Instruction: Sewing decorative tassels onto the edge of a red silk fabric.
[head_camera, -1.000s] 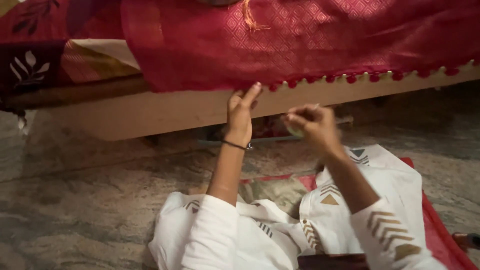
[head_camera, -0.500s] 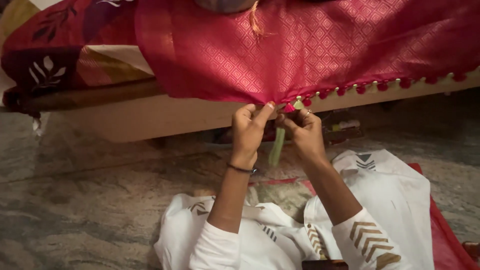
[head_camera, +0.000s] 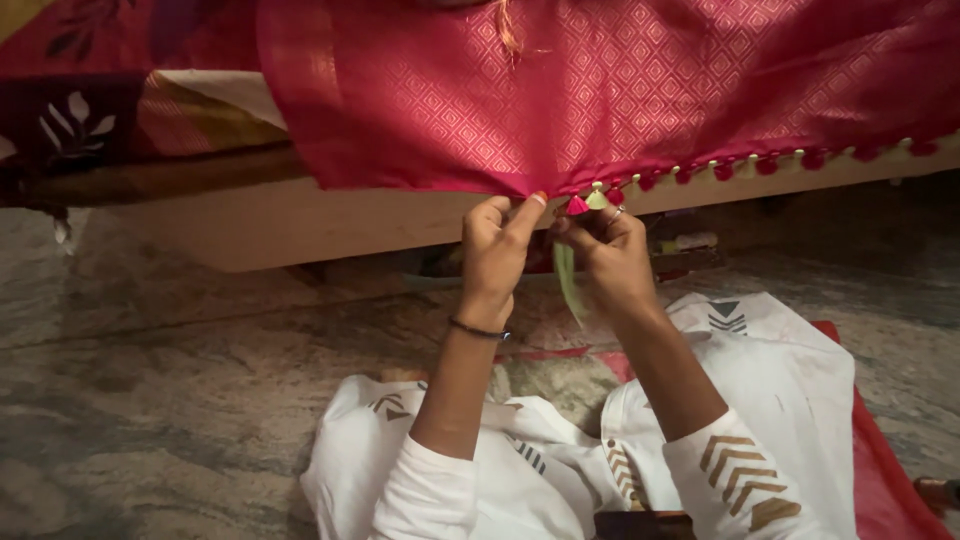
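Both hands meet at the hem of the pink cloth (head_camera: 620, 90) draped over the bed (head_camera: 300, 220): left hand (head_camera: 495, 250) pinches the edge, right hand (head_camera: 610, 255) grips a green thread (head_camera: 568, 285) beside the tassels (head_camera: 590, 202)

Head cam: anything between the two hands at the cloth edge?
Yes: between left hand and right hand hang a pale green thread bundle and small tassels on the pink cloth hem.
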